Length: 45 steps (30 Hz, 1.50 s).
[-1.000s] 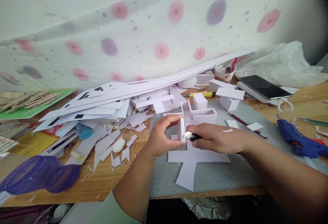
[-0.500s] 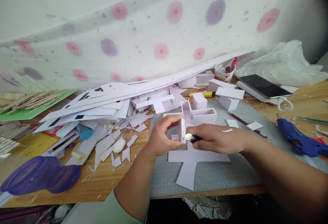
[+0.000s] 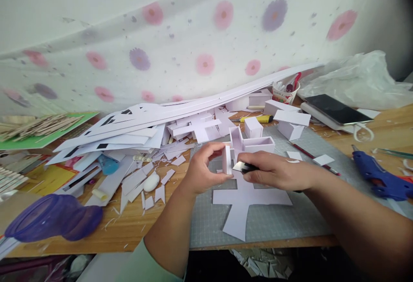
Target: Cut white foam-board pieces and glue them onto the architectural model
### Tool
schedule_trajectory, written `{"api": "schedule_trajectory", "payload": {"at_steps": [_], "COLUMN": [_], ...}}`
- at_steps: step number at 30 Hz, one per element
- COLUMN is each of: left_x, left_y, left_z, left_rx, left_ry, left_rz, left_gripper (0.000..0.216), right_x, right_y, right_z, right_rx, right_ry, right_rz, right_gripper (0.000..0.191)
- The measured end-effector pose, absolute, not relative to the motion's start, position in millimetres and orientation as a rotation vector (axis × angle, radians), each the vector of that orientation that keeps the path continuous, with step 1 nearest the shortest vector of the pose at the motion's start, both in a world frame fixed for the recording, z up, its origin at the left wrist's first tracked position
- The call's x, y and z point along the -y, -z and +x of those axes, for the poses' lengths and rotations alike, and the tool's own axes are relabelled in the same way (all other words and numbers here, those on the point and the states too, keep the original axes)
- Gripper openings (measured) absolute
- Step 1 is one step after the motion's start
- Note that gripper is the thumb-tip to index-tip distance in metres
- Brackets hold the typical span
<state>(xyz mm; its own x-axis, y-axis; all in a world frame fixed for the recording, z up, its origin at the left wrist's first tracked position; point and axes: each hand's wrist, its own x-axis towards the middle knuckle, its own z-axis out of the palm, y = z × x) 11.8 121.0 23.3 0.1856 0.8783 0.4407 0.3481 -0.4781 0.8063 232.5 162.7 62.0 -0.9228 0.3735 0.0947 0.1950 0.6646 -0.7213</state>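
My left hand (image 3: pixel 206 168) pinches a small white foam-board piece (image 3: pixel 227 160) upright between thumb and fingers. In my right hand (image 3: pixel 269 170) is a utility knife (image 3: pixel 248 168), its blade pointing left, a little apart from the piece. Below both hands a white cross-shaped cutout (image 3: pixel 248 197) lies on the grey cutting mat (image 3: pixel 277 222). Just behind them stand an open white box form (image 3: pixel 259 145) and a small white block (image 3: pixel 253 127). A curled white shaving (image 3: pixel 293 160) clings to the back of my right hand.
A blue glue gun (image 3: pixel 380 172), a pencil (image 3: pixel 303 150) and a phone (image 3: pixel 337 109) are on the right. A yellow knife (image 3: pixel 263 119) lies behind the boxes. White scraps, long sheets (image 3: pixel 145 121) and a purple container (image 3: pixel 53 217) crowd the left.
My right hand and the knife have drawn slightly away from the foam-board piece, leaving a gap. The piece has turned so its side shows more. The view has shifted a little.
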Motion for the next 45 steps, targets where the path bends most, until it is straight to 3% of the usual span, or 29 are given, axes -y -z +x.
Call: {"api": "schedule_trajectory", "payload": {"at_steps": [15, 23, 27, 32, 36, 41, 45], "left_x": [-117.3, -118.4, -121.7, -121.4, -118.2, -115.0, -114.9], "left_y": [-26.8, -24.0, -22.6, -23.3, -24.3, -24.8, -24.8], "left_z": [14.7, 13.8, 9.8, 8.9, 12.9, 21.3, 28.8], "left_rx": [-1.253, -1.179, -1.115, -1.061, -0.958, -0.794, -0.771], "left_ry": [-1.191, -1.230, -1.337, -1.337, -1.380, -1.361, -1.322], "left_rz": [2.106, 2.011, 1.856, 1.751, 1.549, 1.280, 1.185], "left_gripper": [0.059, 0.061, 0.062, 0.061, 0.062, 0.062, 0.059], "right_x": [-163.2, -159.8, -153.7, -161.3, -168.9, -166.7, -164.9], "right_y": [-53.8, -53.7, -54.3, -58.6, -54.3, -41.8, -34.3], "right_z": [226.0, 224.2, 223.1, 230.6, 230.7, 219.3, 214.0], "right_rx": [2.722, 2.773, 2.904, 2.720, 2.313, 1.980, 2.048], "right_ry": [-1.087, -1.143, -1.076, -1.349, -1.517, -1.009, -0.718], "right_rz": [-0.553, -0.513, -0.429, -0.236, -0.393, -0.495, -0.282], "right_gripper": [0.009, 0.018, 0.009, 0.008, 0.012, 0.017, 0.043]}}
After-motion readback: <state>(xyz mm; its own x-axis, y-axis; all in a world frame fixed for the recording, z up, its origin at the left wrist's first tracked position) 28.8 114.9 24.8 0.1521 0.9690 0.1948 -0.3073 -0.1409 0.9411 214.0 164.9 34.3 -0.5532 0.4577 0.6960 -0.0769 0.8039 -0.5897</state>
